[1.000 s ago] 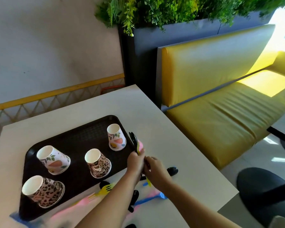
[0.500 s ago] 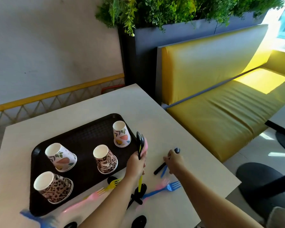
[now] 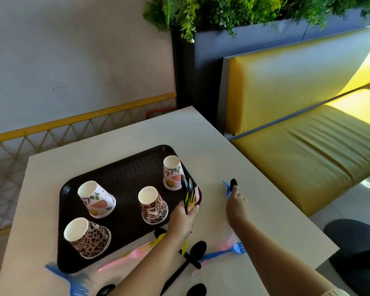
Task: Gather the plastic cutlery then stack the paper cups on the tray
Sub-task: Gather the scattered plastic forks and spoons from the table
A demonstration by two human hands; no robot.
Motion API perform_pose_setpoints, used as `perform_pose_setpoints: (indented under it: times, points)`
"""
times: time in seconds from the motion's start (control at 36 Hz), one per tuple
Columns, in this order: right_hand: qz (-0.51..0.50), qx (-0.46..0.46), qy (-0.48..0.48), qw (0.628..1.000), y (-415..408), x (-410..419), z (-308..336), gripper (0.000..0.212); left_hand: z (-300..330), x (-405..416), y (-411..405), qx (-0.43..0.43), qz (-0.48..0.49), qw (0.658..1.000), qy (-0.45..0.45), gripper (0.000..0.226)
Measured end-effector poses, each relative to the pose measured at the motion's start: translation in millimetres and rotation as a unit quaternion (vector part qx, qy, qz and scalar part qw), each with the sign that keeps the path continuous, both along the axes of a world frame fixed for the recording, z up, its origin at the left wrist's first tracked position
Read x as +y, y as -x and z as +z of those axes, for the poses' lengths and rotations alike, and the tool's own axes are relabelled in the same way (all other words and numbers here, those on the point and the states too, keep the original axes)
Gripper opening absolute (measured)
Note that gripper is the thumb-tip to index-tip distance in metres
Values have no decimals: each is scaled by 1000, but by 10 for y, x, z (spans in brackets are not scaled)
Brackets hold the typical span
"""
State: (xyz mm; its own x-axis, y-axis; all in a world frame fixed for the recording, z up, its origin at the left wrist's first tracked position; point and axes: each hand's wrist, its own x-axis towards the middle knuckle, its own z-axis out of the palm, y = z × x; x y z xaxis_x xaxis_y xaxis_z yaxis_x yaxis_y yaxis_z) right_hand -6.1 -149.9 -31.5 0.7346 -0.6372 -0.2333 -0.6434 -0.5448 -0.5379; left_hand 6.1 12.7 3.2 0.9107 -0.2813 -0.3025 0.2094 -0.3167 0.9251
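A black tray (image 3: pixel 124 176) lies on the white table (image 3: pixel 120 137) with several upturned paper cups: two floral ones (image 3: pixel 96 199) (image 3: pixel 172 173) and two leopard-print ones (image 3: pixel 153 207) (image 3: pixel 87 237). My left hand (image 3: pixel 181 218) grips a bundle of cutlery (image 3: pixel 189 194), black, yellow and pink, upright beside the tray's right edge. My right hand (image 3: pixel 235 205) holds a black spoon and a blue fork (image 3: pixel 231 185) lifted off the table. Loose on the near table lie a blue fork (image 3: pixel 224 252), pink forks (image 3: pixel 126 256), black spoons (image 3: pixel 198 249) and another blue fork (image 3: pixel 73 279).
A yellow bench (image 3: pixel 297 129) runs along the table's right side, with a dark planter of greenery (image 3: pixel 222 11) behind it. A black stool (image 3: pixel 357 248) stands at the lower right. A yellow railing (image 3: pixel 73 120) lines the wall on the left.
My right hand has picked up the black spoon and blue fork from the table and raised them to the right. The left hand keeps its bundle, shifted slightly.
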Motion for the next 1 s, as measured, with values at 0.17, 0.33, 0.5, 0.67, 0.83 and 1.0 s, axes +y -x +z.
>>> perform_pose_setpoints:
  times: [0.17, 0.33, 0.5, 0.67, 0.83, 1.0]
  points:
    - [-47, 24, -7, 999, 64, 20, -21, 51, 62, -26, -3, 12, 14, 999, 36, 14]
    - [-79, -33, -131, 988, 200, 146, 235, 48, 40, -94, 31, 27, 81, 994, 62, 20]
    - [49, -147, -99, 983, 507, 695, 553, 32, 100, -155, 124, 49, 127, 985, 104, 31]
    - [69, -176, 16, 982, 656, 1046, 387, 37, 147, -181, 240, 85, 91, 986, 112, 73]
    - [78, -207, -98, 970, 878, 1086, 534, 20, 126, -153, 314, 88, 83, 986, 119, 11]
    - [99, -175, -110, 973, 1047, 894, 589, 23, 155, -105, 288, 9, 110, 991, 70, 23]
